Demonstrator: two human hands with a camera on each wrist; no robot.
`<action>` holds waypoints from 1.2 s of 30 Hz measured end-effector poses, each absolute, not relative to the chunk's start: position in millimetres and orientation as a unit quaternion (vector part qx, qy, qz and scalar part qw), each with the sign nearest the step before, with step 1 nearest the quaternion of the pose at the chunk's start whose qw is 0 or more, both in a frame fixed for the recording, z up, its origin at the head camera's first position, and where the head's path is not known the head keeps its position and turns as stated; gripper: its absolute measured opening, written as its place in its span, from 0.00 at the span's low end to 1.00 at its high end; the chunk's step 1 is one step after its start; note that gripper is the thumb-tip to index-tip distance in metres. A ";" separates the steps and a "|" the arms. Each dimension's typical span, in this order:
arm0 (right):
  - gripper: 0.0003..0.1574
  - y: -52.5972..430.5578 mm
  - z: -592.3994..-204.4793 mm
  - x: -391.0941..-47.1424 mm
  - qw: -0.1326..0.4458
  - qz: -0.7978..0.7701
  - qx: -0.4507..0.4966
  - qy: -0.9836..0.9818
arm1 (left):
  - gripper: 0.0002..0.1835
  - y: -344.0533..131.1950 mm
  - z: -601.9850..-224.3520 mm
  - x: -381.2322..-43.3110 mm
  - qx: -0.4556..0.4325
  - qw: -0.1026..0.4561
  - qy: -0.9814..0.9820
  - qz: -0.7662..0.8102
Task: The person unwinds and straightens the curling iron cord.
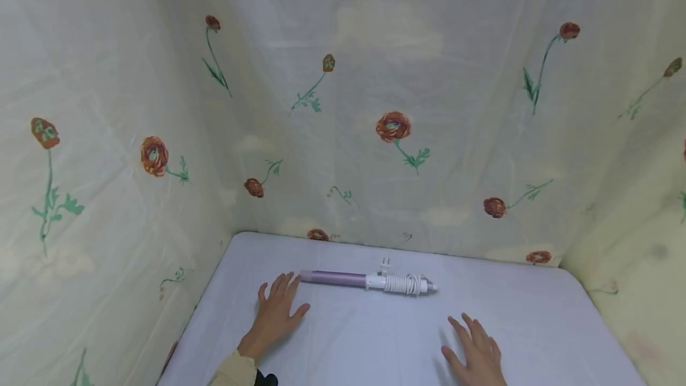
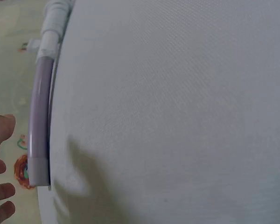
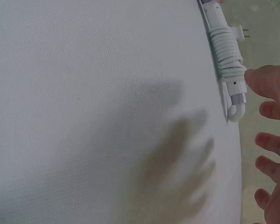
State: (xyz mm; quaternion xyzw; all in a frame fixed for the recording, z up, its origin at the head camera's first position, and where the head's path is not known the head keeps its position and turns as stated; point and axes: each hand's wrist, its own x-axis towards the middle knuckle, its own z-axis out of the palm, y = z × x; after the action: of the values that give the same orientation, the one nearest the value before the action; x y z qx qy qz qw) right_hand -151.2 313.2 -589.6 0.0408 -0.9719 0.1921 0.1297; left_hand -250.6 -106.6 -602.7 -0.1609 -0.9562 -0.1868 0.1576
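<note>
A hair curling iron point(image 1: 343, 279) lies crosswise on the white table, with a purple barrel and a pale grey tip point(image 2: 38, 171) at its left end. Its white cord point(image 3: 226, 51) is wound in several turns round the white handle, and the two-pin plug point(image 1: 385, 264) sticks out on the far side. My left hand point(image 1: 276, 314) is spread with its fingertips close by the grey tip, holding nothing. Over the table's right side, my right hand point(image 1: 476, 353) has its fingers apart and holds nothing; its shadow falls on the tabletop.
The white tabletop point(image 1: 370, 338) has rounded far corners. Curtain-like cloth with a flower print point(image 1: 354, 153) hangs behind it and on both sides, close along its edges. A beige sleeve point(image 1: 236, 369) covers my left forearm, with a small black thing point(image 1: 266, 379) beside it.
</note>
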 end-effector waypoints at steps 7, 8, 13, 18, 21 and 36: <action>0.16 307.6 -589.3 -160.2 0.142 0.213 0.088 -0.963 | 0.29 -68.7 -607.1 -285.7 -0.220 0.143 -0.954 -0.144; 0.15 305.4 -589.1 -160.8 0.136 0.223 0.088 -0.961 | 0.29 -62.0 -606.7 -291.6 -0.226 0.139 -0.954 -0.137; 0.12 290.7 -593.0 -160.1 0.094 0.258 0.069 -0.959 | 0.29 -34.7 -603.5 -312.0 -0.253 0.114 -0.952 -0.126; 0.11 269.4 -596.5 -154.7 0.040 0.283 0.065 -0.956 | 0.28 -25.1 -613.4 -319.4 -0.247 0.073 -0.957 -0.134; 0.10 258.1 -596.6 -150.8 0.019 0.290 0.075 -0.954 | 0.26 -25.0 -623.1 -320.5 -0.230 0.067 -0.960 -0.145; 0.13 244.6 -589.3 -150.0 0.055 0.297 0.114 -0.946 | 0.20 -10.2 -628.7 -310.4 -0.184 0.143 -0.958 -0.168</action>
State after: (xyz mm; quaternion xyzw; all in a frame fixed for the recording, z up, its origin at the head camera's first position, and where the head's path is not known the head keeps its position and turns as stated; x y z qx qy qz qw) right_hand -150.0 244.6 -589.3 0.1140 -0.9464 0.2970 0.0551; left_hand -310.4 -10.2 -628.7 -0.1844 -0.9576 -0.1683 0.1435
